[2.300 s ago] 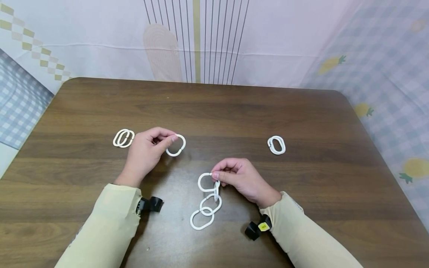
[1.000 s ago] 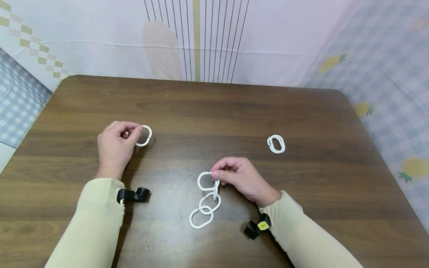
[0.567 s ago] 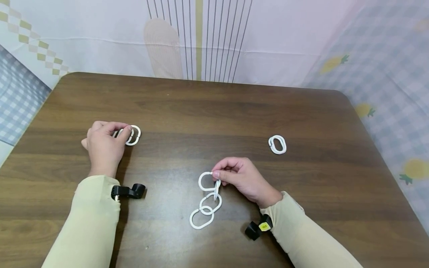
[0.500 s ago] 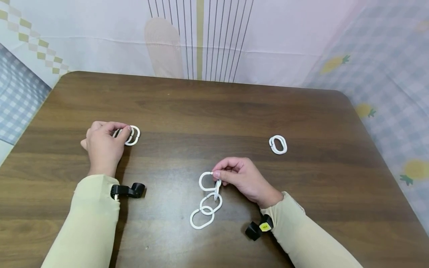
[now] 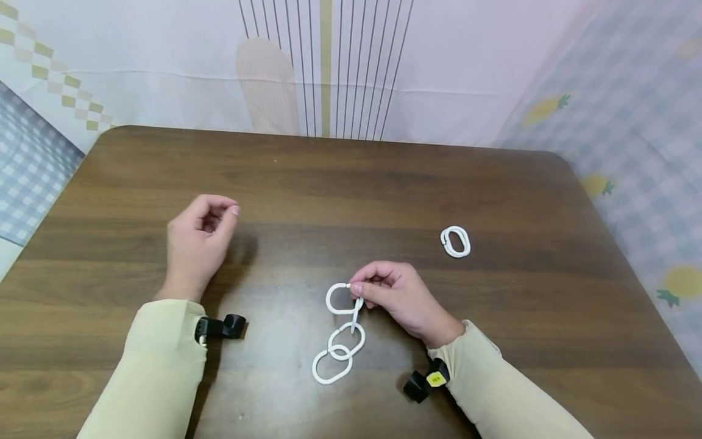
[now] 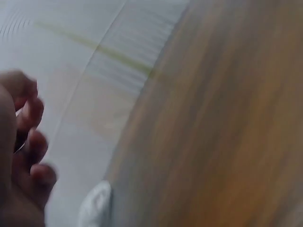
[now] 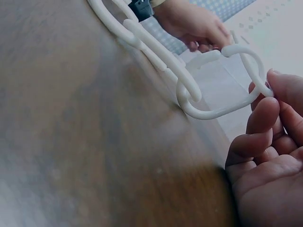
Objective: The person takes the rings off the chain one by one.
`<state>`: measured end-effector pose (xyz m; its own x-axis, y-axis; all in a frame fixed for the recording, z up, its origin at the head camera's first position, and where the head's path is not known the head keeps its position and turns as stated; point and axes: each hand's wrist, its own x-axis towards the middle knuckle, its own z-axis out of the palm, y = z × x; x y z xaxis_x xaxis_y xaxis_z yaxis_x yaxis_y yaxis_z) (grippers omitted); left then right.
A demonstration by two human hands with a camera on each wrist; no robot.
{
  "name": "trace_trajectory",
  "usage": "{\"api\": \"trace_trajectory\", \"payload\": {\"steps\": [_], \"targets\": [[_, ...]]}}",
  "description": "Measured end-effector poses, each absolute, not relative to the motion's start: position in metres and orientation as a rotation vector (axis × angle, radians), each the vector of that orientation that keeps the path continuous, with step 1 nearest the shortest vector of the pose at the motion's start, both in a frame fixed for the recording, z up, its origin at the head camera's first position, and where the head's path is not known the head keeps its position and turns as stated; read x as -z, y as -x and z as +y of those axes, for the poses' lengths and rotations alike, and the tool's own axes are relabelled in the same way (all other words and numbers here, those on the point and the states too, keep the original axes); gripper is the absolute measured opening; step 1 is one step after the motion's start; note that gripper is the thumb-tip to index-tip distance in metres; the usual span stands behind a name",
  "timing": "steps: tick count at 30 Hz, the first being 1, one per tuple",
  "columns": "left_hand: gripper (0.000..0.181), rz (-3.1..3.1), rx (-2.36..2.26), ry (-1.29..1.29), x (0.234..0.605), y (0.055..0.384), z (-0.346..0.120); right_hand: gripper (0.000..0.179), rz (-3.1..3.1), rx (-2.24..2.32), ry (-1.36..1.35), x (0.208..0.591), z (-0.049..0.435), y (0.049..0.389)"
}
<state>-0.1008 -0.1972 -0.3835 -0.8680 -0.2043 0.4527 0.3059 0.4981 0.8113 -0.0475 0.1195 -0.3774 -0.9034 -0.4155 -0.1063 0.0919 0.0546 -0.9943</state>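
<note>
My right hand (image 5: 403, 302) pinches the upper end of a chain of several white plastic links (image 5: 347, 341), between thumb and index finger. In the right wrist view, the interlocked links (image 7: 215, 113) run from those fingertips down towards the left. My left hand (image 5: 200, 241) hovers over the left side of the table, fingers loosely curled, with no link showing at its fingertips. The spot where the left loose links lay is hidden behind this hand. In the left wrist view, a blurred white ring-shaped thing (image 6: 97, 205) appears below the curled fingers (image 6: 35, 146).
A small stack of loose white links (image 5: 456, 241) lies on the right side of the brown wooden table (image 5: 351, 189). A patterned curtain (image 5: 450, 61) hangs behind the far edge. Black cameras sit on both wrists.
My left hand carried a single link left to the loose links there, then rose and shifted right; that link no longer shows at its fingertips. The right hand stays with the chain.
</note>
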Motion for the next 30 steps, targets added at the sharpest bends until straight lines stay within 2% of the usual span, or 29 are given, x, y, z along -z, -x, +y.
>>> {"api": "trace_trajectory", "payload": {"steps": [6,13,23,30], "targets": [[0.011,-2.477,1.746,0.403,0.374,0.091,-0.167,0.014,1.988,2.025,0.265,0.379,0.114,0.051],[0.013,-2.643,2.121,0.579,0.379,0.076,-0.138,0.009,1.902,2.19,0.202,0.38,0.108,0.055],[0.007,-2.462,2.364,0.551,0.392,0.065,-0.109,0.01,1.863,2.232,0.239,0.384,0.111,0.056],[0.009,-2.309,2.465,0.371,0.39,0.067,-0.114,0.028,2.033,1.99,0.375,0.379,0.11,0.057]]}}
